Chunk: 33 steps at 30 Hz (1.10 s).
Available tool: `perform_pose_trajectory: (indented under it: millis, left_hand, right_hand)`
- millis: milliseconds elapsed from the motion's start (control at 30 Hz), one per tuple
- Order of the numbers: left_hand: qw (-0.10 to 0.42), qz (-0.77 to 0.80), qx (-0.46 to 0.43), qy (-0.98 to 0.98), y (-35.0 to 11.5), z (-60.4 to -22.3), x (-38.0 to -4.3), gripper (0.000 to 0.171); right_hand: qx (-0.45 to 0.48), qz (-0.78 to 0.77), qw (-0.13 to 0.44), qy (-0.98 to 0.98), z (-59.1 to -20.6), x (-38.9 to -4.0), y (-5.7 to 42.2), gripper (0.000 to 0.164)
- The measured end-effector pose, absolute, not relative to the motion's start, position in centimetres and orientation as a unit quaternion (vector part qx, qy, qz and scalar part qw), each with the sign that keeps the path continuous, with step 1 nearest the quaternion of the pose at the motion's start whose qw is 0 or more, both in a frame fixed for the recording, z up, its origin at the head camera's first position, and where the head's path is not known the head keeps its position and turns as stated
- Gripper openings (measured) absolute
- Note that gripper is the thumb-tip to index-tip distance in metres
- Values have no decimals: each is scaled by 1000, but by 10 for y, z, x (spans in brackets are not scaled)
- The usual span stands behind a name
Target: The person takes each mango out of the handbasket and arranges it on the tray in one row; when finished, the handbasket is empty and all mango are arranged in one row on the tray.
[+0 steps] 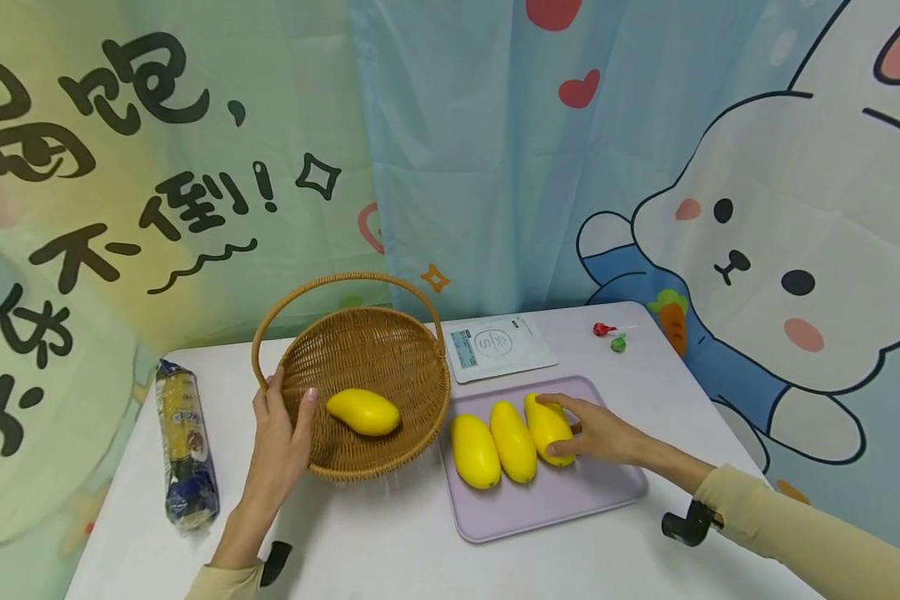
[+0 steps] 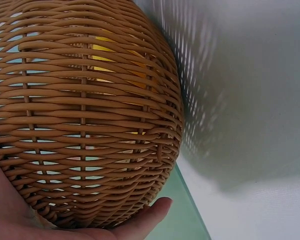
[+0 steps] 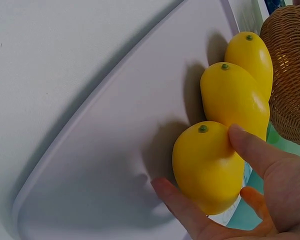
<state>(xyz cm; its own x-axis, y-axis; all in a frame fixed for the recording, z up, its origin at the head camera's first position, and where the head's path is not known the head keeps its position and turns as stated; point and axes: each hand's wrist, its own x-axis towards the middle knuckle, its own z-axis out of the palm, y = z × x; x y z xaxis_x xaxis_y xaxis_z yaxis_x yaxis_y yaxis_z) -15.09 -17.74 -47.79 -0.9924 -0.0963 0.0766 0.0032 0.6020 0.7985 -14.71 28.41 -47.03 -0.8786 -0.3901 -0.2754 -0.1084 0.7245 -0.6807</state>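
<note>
My left hand (image 1: 279,442) holds the left rim of a brown wicker basket (image 1: 412,350), which is tilted so its inside faces me. One yellow mango (image 1: 363,412) lies in the basket. Through the weave, a bit of yellow shows in the left wrist view. Three more mangoes sit side by side on a pale purple tray (image 1: 532,508): a left one (image 1: 474,452), a middle one (image 1: 513,442) and a right one (image 1: 548,427). With thumb and fingers on either side, my right hand (image 1: 596,429) grips the right mango (image 3: 205,170), which still rests on the tray.
A long packaged item (image 1: 186,446) in a yellow and blue wrapper lies at the table's left edge. Behind the tray is a flat white packet (image 1: 501,348). Red (image 1: 603,329) and green (image 1: 618,342) wrapped candies lie at the back right. A printed curtain (image 1: 465,150) hangs behind the table.
</note>
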Motion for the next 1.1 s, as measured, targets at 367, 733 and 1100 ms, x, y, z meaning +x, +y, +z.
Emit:
perform_pose_trajectory:
  millis: [367,733,1100]
  left_hand:
    - [57,-446,21,-893,-178,-478,-151,78]
    - [56,-447,22,-892,-178,-478,-151,78]
    - [46,-444,25,-894,-178,-477,-152,79]
  right_hand:
    - [-135,-347,204,905,-467,-147,286,78]
    - [-118,-310,168,928,-440,-157,286,77]
    - [-169,-319,78,929,-376,-183,272,73]
